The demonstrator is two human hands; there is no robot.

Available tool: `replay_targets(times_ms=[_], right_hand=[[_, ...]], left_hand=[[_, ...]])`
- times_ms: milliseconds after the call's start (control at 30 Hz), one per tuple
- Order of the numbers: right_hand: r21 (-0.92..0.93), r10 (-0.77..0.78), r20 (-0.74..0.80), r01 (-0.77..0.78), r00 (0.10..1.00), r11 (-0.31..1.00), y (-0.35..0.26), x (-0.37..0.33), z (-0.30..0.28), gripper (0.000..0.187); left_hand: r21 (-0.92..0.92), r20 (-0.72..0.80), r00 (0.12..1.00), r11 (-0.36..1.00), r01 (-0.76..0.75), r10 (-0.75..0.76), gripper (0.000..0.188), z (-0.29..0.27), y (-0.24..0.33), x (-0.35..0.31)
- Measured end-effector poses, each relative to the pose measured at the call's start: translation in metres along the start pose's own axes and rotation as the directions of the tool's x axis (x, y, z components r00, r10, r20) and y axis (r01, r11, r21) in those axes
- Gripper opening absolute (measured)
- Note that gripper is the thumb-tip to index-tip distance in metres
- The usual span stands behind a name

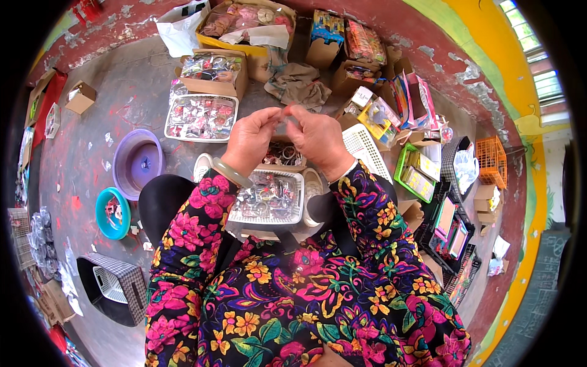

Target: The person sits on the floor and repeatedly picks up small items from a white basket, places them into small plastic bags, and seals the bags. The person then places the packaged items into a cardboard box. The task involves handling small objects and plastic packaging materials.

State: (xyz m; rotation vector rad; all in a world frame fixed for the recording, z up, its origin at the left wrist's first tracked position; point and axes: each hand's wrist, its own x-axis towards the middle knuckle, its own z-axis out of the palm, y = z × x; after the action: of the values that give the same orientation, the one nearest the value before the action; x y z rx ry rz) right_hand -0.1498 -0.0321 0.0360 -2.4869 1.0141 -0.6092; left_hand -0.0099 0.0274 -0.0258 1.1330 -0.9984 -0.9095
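Note:
Both hands are raised close together in front of me, fingertips nearly meeting. My left hand (251, 137), with a pale bangle (232, 174) at its wrist, is closed in a pinch. My right hand (320, 139) is closed too, thumb and fingers pressed together. Something small and see-through seems to be between them, but I cannot make out its kind. Just below the hands is a cardboard box (282, 166) holding dark and coloured small items. Nearer to me, between my feet, a white plastic basket (269, 221) holds several small clear packets.
Another white basket (172, 134) of packets stands ahead on the left, by an open carton (239, 85). A purple basin (138, 164) and a teal basin (112, 213) sit left. Cartons, a green tray (403, 181) and black crates (432, 240) crowd the right side.

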Motion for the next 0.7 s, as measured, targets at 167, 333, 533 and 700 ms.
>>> replay_targets(times_ms=[167,333,533,700], right_hand=[[0.005,-0.053,-0.035,0.053,0.998,0.999,-0.001,-0.002,0.000,0.022],[0.101,0.015,-0.005,-0.014,1.000,0.995,0.008,0.000,0.002,0.029],[0.043,-0.015,0.007,0.015,1.000,0.999,-0.001,-0.003,0.002,0.029],[0.449,0.016,0.079,-0.050,0.997,0.892,-0.008,-0.002,0.000,0.027]], left_hand=[[0.259,0.069,0.998,0.965,-0.026,0.009,0.021,-0.002,0.007,0.001],[0.402,0.061,0.992,0.908,-0.122,0.106,0.023,0.003,0.017,-0.003],[0.115,0.057,0.998,0.993,-0.014,0.008,0.028,-0.002,0.005,0.001],[-0.311,0.182,0.950,0.902,0.299,-0.253,0.033,-0.004,0.017,0.000]])
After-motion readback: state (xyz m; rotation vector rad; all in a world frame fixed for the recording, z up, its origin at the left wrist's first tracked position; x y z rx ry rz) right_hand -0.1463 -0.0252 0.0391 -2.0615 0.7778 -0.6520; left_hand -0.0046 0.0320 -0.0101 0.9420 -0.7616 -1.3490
